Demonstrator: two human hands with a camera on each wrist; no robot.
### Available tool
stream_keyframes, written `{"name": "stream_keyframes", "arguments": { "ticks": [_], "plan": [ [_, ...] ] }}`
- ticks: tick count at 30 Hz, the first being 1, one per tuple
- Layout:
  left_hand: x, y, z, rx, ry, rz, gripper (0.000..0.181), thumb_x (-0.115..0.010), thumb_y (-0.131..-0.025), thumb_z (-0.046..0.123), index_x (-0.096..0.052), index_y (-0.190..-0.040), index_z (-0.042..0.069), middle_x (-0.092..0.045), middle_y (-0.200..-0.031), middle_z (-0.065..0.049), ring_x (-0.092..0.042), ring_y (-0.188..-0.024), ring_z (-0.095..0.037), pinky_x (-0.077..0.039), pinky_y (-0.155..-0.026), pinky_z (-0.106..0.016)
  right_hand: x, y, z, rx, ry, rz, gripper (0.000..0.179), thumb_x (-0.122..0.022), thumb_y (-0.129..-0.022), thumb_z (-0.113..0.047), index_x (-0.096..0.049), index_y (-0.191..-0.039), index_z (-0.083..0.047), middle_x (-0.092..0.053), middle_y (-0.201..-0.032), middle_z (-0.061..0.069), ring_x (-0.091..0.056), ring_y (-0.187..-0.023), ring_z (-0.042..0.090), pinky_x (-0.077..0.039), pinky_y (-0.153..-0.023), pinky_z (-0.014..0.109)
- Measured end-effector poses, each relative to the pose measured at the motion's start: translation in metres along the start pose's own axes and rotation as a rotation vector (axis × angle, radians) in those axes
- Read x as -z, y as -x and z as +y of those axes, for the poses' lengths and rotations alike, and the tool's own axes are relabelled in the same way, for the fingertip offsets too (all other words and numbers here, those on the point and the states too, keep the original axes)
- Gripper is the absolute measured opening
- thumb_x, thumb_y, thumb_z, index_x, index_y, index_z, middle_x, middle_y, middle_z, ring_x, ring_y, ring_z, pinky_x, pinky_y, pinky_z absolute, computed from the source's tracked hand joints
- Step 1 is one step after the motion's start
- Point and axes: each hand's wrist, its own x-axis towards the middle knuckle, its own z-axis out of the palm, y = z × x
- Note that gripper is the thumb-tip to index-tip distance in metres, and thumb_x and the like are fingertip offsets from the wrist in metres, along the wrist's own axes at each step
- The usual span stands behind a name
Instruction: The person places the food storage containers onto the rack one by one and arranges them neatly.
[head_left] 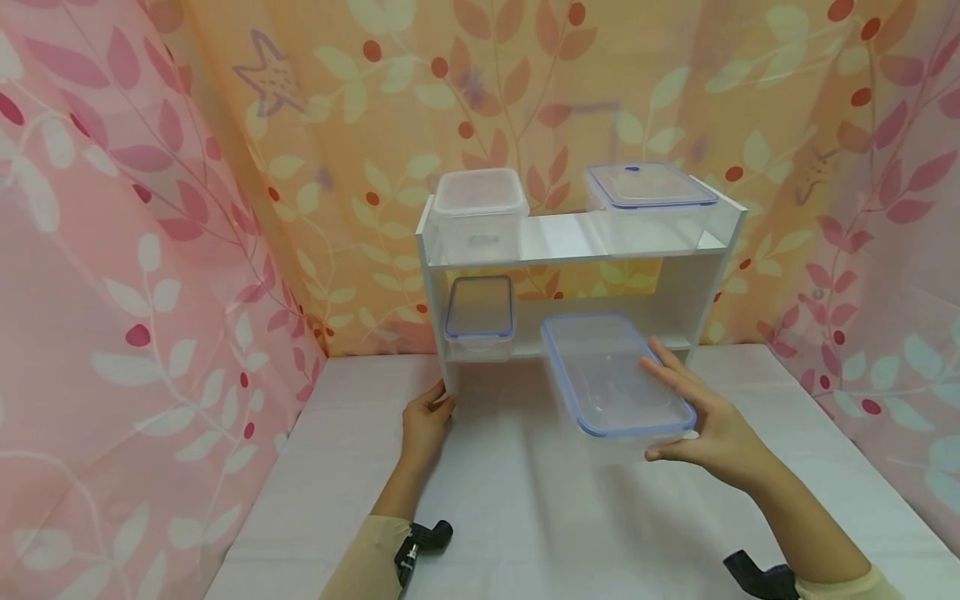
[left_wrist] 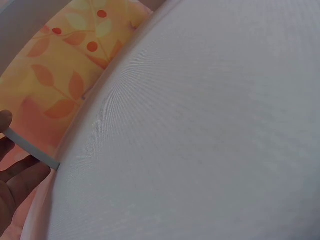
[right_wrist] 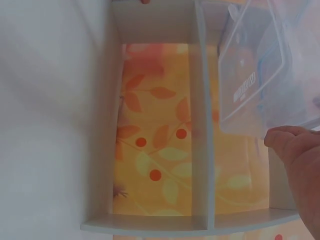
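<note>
In the head view my right hand (head_left: 712, 437) holds a clear plastic food container (head_left: 615, 379) with a blue-rimmed lid by its right side. It hangs above the table, in front of the middle level of a white two-tier shelf (head_left: 682, 287). Seen from the right wrist, its see-through base (right_wrist: 245, 95) is off the shelf boards, tilted. My left hand (head_left: 425, 429) grips the lower front edge of the shelf's left side panel; the left wrist view shows its fingers (left_wrist: 30, 180) and thumb on either side of that thin edge.
A smaller blue-rimmed container (head_left: 480, 312) sits on the middle level at the left. On the top level stand a white-lidded container (head_left: 480, 204) at the left and a large blue-rimmed one (head_left: 652, 196) at the right. Patterned curtains (head_left: 360, 275) enclose the white table (head_left: 510, 517).
</note>
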Motion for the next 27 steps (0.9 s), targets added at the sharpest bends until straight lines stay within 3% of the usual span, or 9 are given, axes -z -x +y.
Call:
{"name": "stream_keyframes", "arguments": {
  "ticks": [8, 18, 27],
  "plan": [
    [0.0, 0.0, 0.001, -0.006, -0.005, 0.01, 0.044, -0.076, -0.094, 0.018, -0.067, -0.136, 0.012, -0.07, -0.13, -0.01, -0.074, -0.104, -0.021, -0.059, -0.073, -0.022, 0.014, -0.008, 0.006, -0.017, 0.035, 0.012, 0.107, -0.088, -0.064, 0.016, -0.037, -0.157, -0.001, -0.013, -0.172, 0.013, -0.013, -0.157, 0.008, -0.045, -0.1, 0.011],
    [0.0, 0.001, 0.0, -0.013, 0.017, -0.011, 0.045, -0.075, -0.095, 0.018, -0.065, -0.138, 0.01, -0.068, -0.131, -0.019, -0.073, -0.106, -0.023, -0.06, -0.076, -0.025, 0.031, -0.021, 0.013, 0.004, 0.023, 0.018, 0.105, -0.085, -0.065, 0.02, -0.037, -0.156, 0.001, -0.013, -0.171, 0.015, -0.019, -0.156, 0.009, -0.048, -0.098, 0.013],
    [0.001, 0.0, 0.001, -0.013, -0.006, 0.004, 0.044, -0.076, -0.094, 0.018, -0.067, -0.137, 0.012, -0.07, -0.129, -0.016, -0.074, -0.105, -0.023, -0.059, -0.075, -0.023, 0.044, -0.031, 0.019, -0.032, -0.043, 0.022, 0.102, -0.08, -0.069, 0.024, -0.035, -0.157, -0.001, -0.01, -0.173, 0.01, -0.015, -0.157, 0.009, -0.046, -0.1, 0.011]
  ]
}}
